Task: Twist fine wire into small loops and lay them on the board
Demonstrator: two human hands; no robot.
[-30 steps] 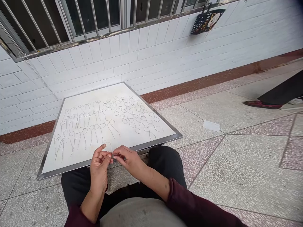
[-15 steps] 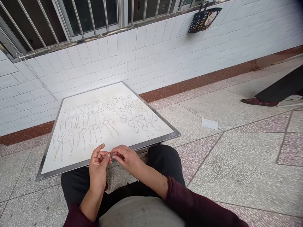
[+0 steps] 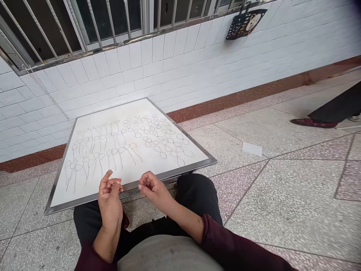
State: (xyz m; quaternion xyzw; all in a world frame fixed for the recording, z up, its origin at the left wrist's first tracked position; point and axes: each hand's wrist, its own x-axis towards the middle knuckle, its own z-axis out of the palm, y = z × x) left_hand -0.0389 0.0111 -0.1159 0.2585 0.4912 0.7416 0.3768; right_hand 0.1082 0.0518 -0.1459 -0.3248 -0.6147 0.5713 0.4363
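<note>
Just over the near edge of the white board (image 3: 93, 190), my left hand (image 3: 109, 201) is closed in a pinch, thumb against fingers. A faint thin wire shows at its fingertips. To its right my right hand (image 3: 154, 191) pinches too, thumb against curled forefinger, and a fine strand seems to run from it; most of that wire is too thin to make out. A gap parts the two hands. On the board lie rows of single wire loops with long tails (image 3: 99, 155) at left, and many double-looped wires (image 3: 160, 152) at right.
The board has a grey metal frame (image 3: 169, 174) and rests over my knees, its far side by the white tiled wall. A dark basket (image 3: 239, 28) hangs from the window bars. White paper (image 3: 252, 149) lies on the floor; another person's shoe (image 3: 313, 123) is at right.
My hands, close together before, have drawn apart: the left moved left, the right slightly right. The loop that stood above the fingers is harder to see now.
</note>
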